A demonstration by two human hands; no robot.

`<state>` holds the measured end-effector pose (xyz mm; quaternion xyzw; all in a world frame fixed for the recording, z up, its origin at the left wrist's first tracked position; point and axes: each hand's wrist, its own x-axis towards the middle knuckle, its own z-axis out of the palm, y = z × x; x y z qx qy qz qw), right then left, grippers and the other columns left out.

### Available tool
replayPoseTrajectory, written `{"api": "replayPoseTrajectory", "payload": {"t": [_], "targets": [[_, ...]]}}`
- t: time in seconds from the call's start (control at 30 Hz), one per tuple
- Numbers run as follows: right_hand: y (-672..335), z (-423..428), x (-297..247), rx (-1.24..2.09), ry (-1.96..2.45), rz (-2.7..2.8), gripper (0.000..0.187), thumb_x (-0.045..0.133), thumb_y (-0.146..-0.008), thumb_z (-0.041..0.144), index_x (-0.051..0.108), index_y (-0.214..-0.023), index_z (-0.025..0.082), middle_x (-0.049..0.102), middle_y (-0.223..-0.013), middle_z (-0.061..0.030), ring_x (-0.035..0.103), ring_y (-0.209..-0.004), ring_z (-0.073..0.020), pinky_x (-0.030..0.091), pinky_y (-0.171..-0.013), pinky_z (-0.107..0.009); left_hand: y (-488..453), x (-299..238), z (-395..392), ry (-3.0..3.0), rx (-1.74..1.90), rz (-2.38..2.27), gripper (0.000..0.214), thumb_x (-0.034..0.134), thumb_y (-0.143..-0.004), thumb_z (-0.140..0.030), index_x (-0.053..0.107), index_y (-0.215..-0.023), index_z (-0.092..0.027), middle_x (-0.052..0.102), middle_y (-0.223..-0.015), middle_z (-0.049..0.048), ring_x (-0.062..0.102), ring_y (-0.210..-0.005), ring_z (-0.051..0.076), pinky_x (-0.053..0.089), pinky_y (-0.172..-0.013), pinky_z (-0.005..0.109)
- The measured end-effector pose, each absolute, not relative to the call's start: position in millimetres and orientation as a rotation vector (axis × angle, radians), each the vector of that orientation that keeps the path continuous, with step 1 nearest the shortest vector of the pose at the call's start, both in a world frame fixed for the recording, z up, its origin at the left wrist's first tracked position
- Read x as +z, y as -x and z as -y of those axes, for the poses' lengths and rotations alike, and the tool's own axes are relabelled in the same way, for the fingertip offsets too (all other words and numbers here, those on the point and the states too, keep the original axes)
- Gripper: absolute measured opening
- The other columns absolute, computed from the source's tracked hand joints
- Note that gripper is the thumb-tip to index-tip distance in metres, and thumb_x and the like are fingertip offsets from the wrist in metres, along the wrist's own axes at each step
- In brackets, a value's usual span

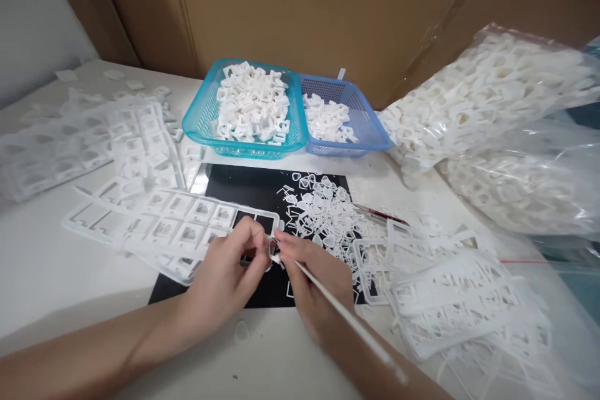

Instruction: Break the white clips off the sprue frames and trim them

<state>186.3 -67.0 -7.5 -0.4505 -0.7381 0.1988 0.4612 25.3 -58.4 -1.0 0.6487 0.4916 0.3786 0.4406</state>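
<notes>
My left hand (pixel 227 265) pinches a small white plastic piece (pixel 274 257) between thumb and fingers; its exact shape is mostly hidden. Closed around a long, thin white-handled tool (pixel 349 317), my right hand (pixel 321 281) brings the tool's tip up to that piece. The handle slants back toward my right forearm, and I cannot tell the kind of tip. Beneath my left hand lies a white moulded plastic frame (pixel 190 217), with square parts still in its left cells and open cells at its right end. A black mat (pixel 244 182) lies under both hands.
White scraps (pixel 323 212) heap on the mat beside red-handled tweezers (pixel 382 215). Behind stand a teal basket (pixel 199 122) and a blue basket (pixel 370 122) of white parts. More frames (pixel 140 144) lie left, stripped frames (pixel 469 306) right, near bulging clear bags (pixel 492 94). Cardboard (pixel 304 6) closes the back.
</notes>
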Motion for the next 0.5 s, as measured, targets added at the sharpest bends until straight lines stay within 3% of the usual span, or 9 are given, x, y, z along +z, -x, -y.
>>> {"api": "replayPoseTrajectory", "payload": {"t": [0.13,0.3,0.5], "targets": [[-182.4,71.2,-22.1,0.430,1.159,1.897,0.022,0.052,-0.091,0.020,0.066,-0.107,0.027,0.072,-0.112,-0.0048,0.070,-0.098,-0.0198,0.061,-0.084,-0.032,-25.3,-0.2,58.6,-1.636,0.948,-1.220,0.018,0.045,-0.090,-0.013,0.036,-0.079,-0.024,0.052,-0.065,-0.0067,0.048,-0.054,0.010,0.036,-0.049,0.019],[-183.3,72.4,-30.3,0.456,1.268,1.870,0.023,0.055,-0.090,0.023,0.065,-0.109,0.033,0.072,-0.109,-0.0018,0.071,-0.088,-0.0197,0.063,-0.075,-0.031,-27.4,1.7,55.8,-1.435,0.932,-1.227,0.018,0.047,-0.090,-0.015,0.035,-0.079,-0.024,0.053,-0.063,-0.0069,0.054,-0.058,0.011,0.039,-0.051,0.019],[-202.0,61.4,-20.9,0.084,1.209,1.862,0.034,0.046,-0.090,0.009,0.063,-0.114,0.026,0.068,-0.114,-0.0094,0.067,-0.100,-0.0221,0.060,-0.082,-0.035,-29.8,3.7,52.8,-1.189,0.960,-1.206,0.016,0.049,-0.088,-0.014,0.037,-0.087,-0.024,0.058,-0.055,-0.0087,0.054,-0.055,0.011,0.042,-0.055,0.020]]}}
